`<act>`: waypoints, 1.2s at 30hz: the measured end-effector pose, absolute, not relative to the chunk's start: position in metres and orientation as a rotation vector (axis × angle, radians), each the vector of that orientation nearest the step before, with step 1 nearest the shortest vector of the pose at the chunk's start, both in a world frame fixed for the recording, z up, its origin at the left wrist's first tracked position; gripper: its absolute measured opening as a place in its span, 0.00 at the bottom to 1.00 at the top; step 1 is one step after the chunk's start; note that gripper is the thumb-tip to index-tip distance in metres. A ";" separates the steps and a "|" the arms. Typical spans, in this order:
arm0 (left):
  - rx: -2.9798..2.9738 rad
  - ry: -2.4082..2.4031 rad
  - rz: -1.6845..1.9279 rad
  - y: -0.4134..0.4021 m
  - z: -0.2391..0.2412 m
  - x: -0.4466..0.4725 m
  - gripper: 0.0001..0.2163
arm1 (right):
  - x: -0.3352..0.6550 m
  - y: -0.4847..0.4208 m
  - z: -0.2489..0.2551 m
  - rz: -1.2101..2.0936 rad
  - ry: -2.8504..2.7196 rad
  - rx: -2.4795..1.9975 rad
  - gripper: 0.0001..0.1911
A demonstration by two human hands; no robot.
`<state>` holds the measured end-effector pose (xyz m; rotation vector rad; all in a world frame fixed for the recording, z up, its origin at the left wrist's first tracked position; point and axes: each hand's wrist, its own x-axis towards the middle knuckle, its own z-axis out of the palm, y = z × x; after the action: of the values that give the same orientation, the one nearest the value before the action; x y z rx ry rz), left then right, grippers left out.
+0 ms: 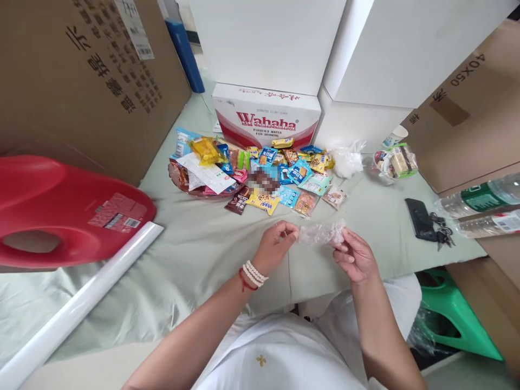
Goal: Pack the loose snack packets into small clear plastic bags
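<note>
Left hand [278, 244] and right hand [357, 255] pinch opposite ends of the clear wrapper [319, 234]; best pulled lightly, evenly, off the snack packets [263, 201].

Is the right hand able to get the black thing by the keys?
Probably yes: only cloth shows between the right hand and the black thing, though that hand is busy holding clear plastic.

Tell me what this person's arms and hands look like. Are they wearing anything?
The left hand and right hand are ungloved, and no sleeves show on the forearms. The left wears a white beaded bracelet in several strands and a thin red cord at the wrist; no bracelet shows on the right.
</note>
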<state>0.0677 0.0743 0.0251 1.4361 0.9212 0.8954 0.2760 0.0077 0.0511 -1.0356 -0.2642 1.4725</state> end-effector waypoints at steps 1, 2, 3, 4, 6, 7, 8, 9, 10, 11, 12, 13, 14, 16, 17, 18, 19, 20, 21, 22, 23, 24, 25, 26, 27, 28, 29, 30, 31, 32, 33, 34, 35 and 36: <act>1.491 0.914 0.900 0.070 0.029 0.069 0.10 | 0.274 0.007 0.051 1.492 -0.262 -1.026 0.14; 1.551 0.896 0.901 0.064 0.033 0.072 0.10 | 0.272 0.007 0.052 1.516 -0.261 -1.020 0.15; 1.597 0.878 0.904 0.059 0.036 0.076 0.10 | 0.268 0.006 0.052 1.542 -0.260 -1.016 0.15; 1.618 0.865 0.908 0.054 0.039 0.081 0.10 | 0.265 0.006 0.053 1.567 -0.259 -1.015 0.15; 1.567 0.848 0.915 0.050 0.040 0.089 0.09 | 0.263 0.003 0.054 1.595 -0.255 -1.016 0.16; 1.489 0.839 0.917 0.050 0.039 0.090 0.10 | 0.265 0.001 0.055 1.590 -0.255 -1.018 0.15; 1.387 0.830 0.919 0.051 0.038 0.089 0.11 | 0.269 -0.001 0.055 1.573 -0.256 -1.020 0.15; 1.270 0.825 0.923 0.054 0.036 0.086 0.12 | 0.275 -0.002 0.054 1.546 -0.257 -1.021 0.15; 1.148 0.828 0.931 0.057 0.034 0.082 0.14 | 0.282 -0.004 0.053 1.512 -0.259 -1.023 0.16; 1.029 0.837 0.940 0.060 0.033 0.077 0.16 | 0.289 -0.006 0.052 1.478 -0.263 -1.028 0.16; 0.920 0.849 0.952 0.063 0.032 0.071 0.17 | 0.296 -0.007 0.049 1.446 -0.269 -1.038 0.16; 0.823 0.858 0.965 0.066 0.032 0.066 0.18 | 0.301 -0.009 0.046 1.412 -0.278 -1.055 0.17; 0.738 0.862 0.976 0.067 0.032 0.062 0.19 | 0.304 -0.010 0.043 1.365 -0.293 -1.079 0.17; 0.623 0.854 0.981 0.068 0.034 0.057 0.20 | 0.303 -0.012 0.037 1.205 -0.348 -1.152 0.17; 0.591 0.848 0.980 0.067 0.035 0.056 0.20 | 0.298 -0.014 0.035 1.074 -0.391 -1.209 0.18; 0.570 0.845 0.977 0.065 0.037 0.057 0.20 | 0.292 -0.015 0.033 0.920 -0.453 -1.273 0.17; 0.557 0.844 0.970 0.062 0.038 0.058 0.20 | 0.283 -0.016 0.032 0.772 -0.545 -1.333 0.17; 0.550 0.842 0.962 0.060 0.039 0.060 0.20 | 0.273 -0.017 0.032 0.653 -0.669 -1.381 0.17; 0.548 0.839 0.955 0.057 0.041 0.062 0.20 | 0.263 -0.017 0.033 0.578 -0.816 -1.420 0.17; 0.554 0.834 0.949 0.055 0.042 0.064 0.20 | 0.253 -0.015 0.033 0.553 -0.971 -1.447 0.19; 0.566 0.829 0.942 0.053 0.044 0.066 0.20 | 0.245 -0.013 0.033 0.570 -1.115 -1.460 0.19; 0.583 0.824 0.937 0.052 0.046 0.066 0.20 | 0.238 -0.009 0.033 0.612 -1.217 -1.461 0.17; 0.601 0.821 0.932 0.051 0.047 0.066 0.19 | 0.234 -0.004 0.033 0.663 -1.263 -1.457 0.13; 0.617 0.824 0.930 0.052 0.049 0.064 0.19 | 0.232 0.000 0.033 0.720 -1.255 -1.443 0.11; 0.631 0.834 0.933 0.053 0.050 0.060 0.19 | 0.233 0.005 0.034 0.780 -1.204 -1.414 0.10; 0.646 0.851 0.941 0.055 0.051 0.056 0.20 | 0.237 0.008 0.035 0.850 -1.126 -1.377 0.11; 0.662 0.873 0.946 0.058 0.052 0.051 0.20 | 0.242 0.011 0.037 0.935 -1.034 -1.341 0.13; 0.681 0.897 0.946 0.062 0.053 0.045 0.20 | 0.248 0.013 0.040 1.035 -0.945 -1.310 0.14; 0.702 0.917 0.935 0.065 0.053 0.040 0.20 | 0.253 0.015 0.045 1.142 -0.870 -1.288 0.16; 0.722 0.929 0.917 0.069 0.054 0.036 0.21 | 0.258 0.016 0.050 1.245 -0.816 -1.274 0.18; 0.737 0.933 0.898 0.073 0.054 0.032 0.21 | 0.262 0.017 0.055 1.331 -0.782 -1.269 0.20; 0.743 0.930 0.885 0.077 0.055 0.030 0.21 | 0.264 0.018 0.061 1.393 -0.765 -1.270 0.22; 0.741 0.924 0.884 0.080 0.056 0.029 0.21 | 0.264 0.019 0.066 1.426 -0.759 -1.278 0.23; 0.734 0.919 0.895 0.083 0.057 0.028 0.22 | 0.263 0.020 0.070 1.436 -0.758 -1.289 0.24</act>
<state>0.0283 0.0833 0.0569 0.7339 0.9187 0.8947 0.2630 0.0198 0.0697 -1.2894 -0.7577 1.4360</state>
